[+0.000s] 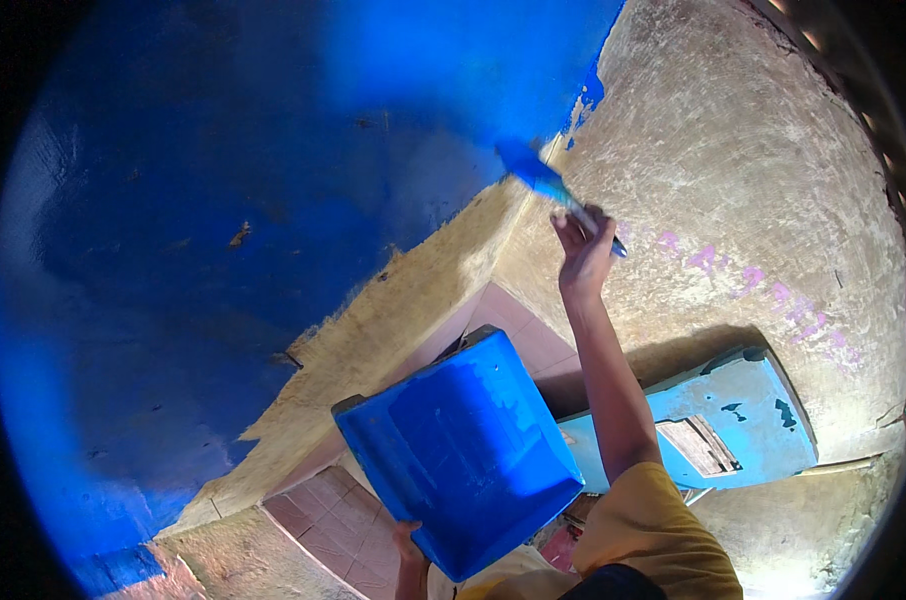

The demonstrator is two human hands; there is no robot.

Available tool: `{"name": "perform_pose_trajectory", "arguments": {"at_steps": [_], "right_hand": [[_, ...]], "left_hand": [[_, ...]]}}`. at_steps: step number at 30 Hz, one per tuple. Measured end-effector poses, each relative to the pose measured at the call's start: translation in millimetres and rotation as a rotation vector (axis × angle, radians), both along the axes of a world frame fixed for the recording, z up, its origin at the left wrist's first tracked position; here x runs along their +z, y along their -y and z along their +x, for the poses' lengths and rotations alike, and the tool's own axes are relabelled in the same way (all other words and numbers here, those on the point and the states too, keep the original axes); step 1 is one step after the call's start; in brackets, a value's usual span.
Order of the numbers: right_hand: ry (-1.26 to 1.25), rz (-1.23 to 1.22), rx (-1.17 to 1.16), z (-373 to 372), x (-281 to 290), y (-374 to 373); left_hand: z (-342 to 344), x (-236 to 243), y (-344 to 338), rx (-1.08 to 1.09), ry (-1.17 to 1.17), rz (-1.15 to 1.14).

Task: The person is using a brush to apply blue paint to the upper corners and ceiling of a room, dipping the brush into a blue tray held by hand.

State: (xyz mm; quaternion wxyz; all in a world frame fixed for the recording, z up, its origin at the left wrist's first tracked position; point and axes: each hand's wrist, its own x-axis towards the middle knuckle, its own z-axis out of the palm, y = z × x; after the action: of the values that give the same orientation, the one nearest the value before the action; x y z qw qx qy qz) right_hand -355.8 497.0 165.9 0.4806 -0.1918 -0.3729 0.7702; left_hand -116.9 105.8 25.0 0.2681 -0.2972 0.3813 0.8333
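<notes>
My right hand (586,245) grips the handle of a paintbrush (535,172) with blue-coated bristles, raised at the ragged border between the blue-painted wall (223,170) and a bare beige strip at the corner; whether the bristles touch the surface I cannot tell. My left hand (409,542) grips the lower left edge of a square tray (443,440) covered in blue paint, held out in front of my body. Only part of that hand shows beside the tray.
An unpainted mottled wall (733,150) with faint pink markings rises on the right. Below it a light-blue panel (778,420) with chipped paint and a torn patch lies behind my right forearm. Pink tiles (323,525) show low down, around the tray.
</notes>
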Motion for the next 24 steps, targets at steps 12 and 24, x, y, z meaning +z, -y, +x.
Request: {"name": "perform_pose_trajectory", "arguments": {"at_steps": [12,24], "right_hand": [[-0.169,0.709,-0.009,-0.9,157.2,33.6],[0.008,0.122,0.033,17.9,-11.6,41.0]], "left_hand": [[-0.4,5.4,2.8,0.029,-0.001,0.020],[13.9,-16.4,16.6,0.038,-0.026,-0.022]]}}
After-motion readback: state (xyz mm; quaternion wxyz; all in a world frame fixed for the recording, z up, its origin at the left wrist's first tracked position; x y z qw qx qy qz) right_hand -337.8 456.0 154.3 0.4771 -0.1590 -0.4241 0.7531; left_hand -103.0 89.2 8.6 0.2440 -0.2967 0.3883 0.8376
